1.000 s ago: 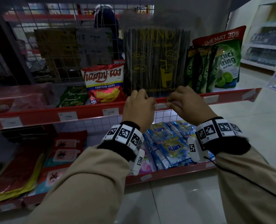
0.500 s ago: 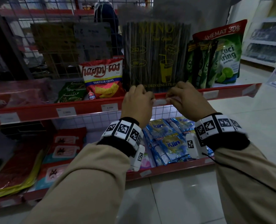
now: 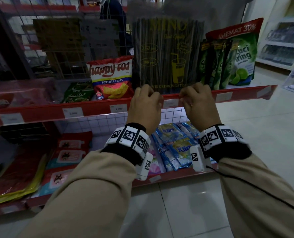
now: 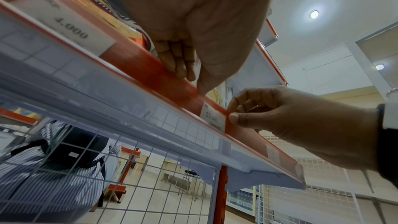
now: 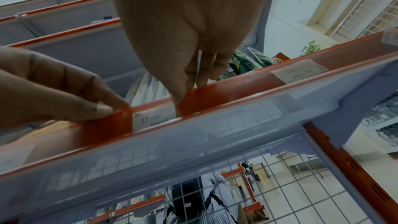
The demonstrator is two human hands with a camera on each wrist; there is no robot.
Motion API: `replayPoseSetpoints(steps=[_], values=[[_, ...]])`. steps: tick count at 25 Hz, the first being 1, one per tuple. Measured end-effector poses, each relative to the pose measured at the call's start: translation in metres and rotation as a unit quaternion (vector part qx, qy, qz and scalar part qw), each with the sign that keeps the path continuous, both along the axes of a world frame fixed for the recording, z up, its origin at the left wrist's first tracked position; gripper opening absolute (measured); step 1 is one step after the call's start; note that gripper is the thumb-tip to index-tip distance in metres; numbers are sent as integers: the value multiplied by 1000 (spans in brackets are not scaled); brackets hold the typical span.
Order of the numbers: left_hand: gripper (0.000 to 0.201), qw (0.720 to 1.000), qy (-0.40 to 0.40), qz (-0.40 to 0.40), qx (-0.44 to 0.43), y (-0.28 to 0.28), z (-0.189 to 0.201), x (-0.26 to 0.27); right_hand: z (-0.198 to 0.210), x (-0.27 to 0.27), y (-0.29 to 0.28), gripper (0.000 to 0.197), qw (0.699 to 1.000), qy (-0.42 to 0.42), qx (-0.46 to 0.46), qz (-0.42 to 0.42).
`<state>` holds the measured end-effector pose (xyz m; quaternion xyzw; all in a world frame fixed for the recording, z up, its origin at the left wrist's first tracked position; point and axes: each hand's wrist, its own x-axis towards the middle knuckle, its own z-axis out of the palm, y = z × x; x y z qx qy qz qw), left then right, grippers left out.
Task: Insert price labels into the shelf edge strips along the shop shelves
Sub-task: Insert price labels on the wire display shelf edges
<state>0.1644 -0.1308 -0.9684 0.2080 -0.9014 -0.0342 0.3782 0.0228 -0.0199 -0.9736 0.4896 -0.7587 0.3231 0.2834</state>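
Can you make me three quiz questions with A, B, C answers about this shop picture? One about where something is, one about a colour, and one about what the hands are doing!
1. Where does the price label between the hands sit?
A. In the strip below the drinking straws pack
B. On the floor
C. On the lower shelf

2. What colour is the shelf edge strip?
A. Green
B. Red
C. Yellow

3. What are the left hand and the right hand doing?
A. Hanging down idle
B. Lifting the tortilla chips bag
C. Gripping the strip on either side of the label

Answers: 1 A, the label lies in the strip right under the straws pack. 2 B, the strip looks red in the head view, orange-red in the wrist views. 3 C, both wrist views show fingers and thumbs pinching the strip's edge beside the label.
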Motion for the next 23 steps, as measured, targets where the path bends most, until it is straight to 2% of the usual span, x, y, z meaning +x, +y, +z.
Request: replayPoseSetpoints(steps=[2,6,9,14,16,20,23], values=[[24,999,-23,26,-21,4,-2,5,-4,1,0,17,999,26,-17,-15],[46,995,-76,29,-60,7,-15,15,-20,7,3,17,997,20,-77,-6],[50,995,-71,18,-62,10,-36,25,-49,15,2,16,995,9,-98,-6],[44,996,-69,-4,-50,13,-103,49,-127,40,1,20,995,-79,-1,59],[42,990,-137,13,-23,14,-135,58,-159,52,3,20,990,-114,53,69],[43,952,-301,11,55,16,-209,77,-223,72,11,18,970,-174,147,87],[48,936,-343,7,83,17,-248,87,-253,79,18,24,960,-169,208,86]])
